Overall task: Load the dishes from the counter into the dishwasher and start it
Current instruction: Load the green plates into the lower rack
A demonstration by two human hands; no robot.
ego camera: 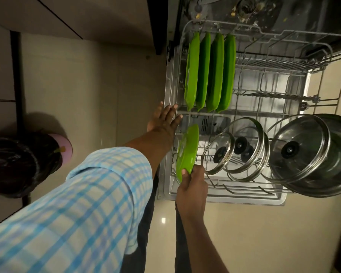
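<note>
left hand (164,120) flat, fingers straight, on the rack (250,113) left rim, contact unclear. right hand (192,187) pinches near edge of green plate (187,152), plate on edge at rack's near-left corner, nearer than the four slotted plates (210,71), left of glass lids (244,150). advice: hold it vertical, seat bottom edge between two tines, confirm it's clear of nearest lid before letting go.

We saw a dim, warm-lit view. A small glare spot shone on the floor (254,237) at lower centre, and highlights glinted on the glass lids (244,148) at right. The checked sleeve (87,203) at lower left was blurred; rack (313,33) wires bowed near the upper right edge.
</note>
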